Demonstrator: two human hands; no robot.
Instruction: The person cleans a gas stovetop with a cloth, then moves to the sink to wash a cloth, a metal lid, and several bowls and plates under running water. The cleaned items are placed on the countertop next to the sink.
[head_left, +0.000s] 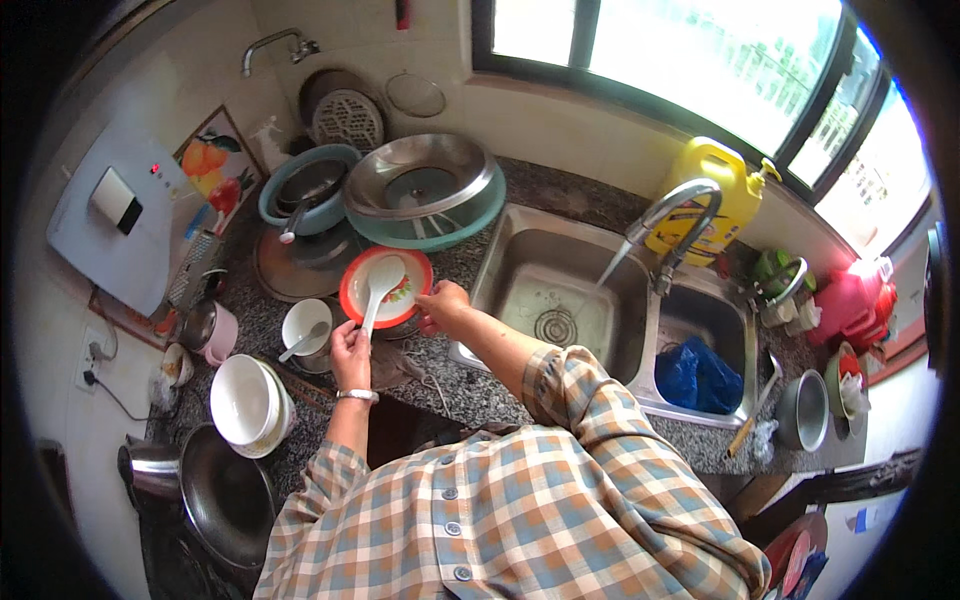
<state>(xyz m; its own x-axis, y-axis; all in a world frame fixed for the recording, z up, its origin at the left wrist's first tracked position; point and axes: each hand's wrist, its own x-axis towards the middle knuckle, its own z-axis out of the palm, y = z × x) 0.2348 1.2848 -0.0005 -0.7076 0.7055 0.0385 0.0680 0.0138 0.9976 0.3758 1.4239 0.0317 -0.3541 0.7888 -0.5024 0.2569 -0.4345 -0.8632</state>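
Note:
My left hand (350, 354) holds the handle of a white rice paddle (382, 279), whose head lies over a white plate with a red rim (354, 259). At the plate's right edge, my right hand (442, 307) pinches the rim. Just left of my left hand, a small white bowl (300, 319) holds a spoon (309, 340). Stacked white bowls (244, 401) stand nearer to me. Right of my hands, water runs from a curved faucet (679, 191) into the larger basin of a steel double sink (517, 277).
Behind the plate are a steel basin (397, 154) on a teal basin (491, 214) and a blue bowl (349, 154) holding a pan. A wok (225, 495) and pink mug (223, 334) stand left. A yellow jug (694, 217) stands behind the sink; a blue plastic bag (697, 379) lies in the smaller basin.

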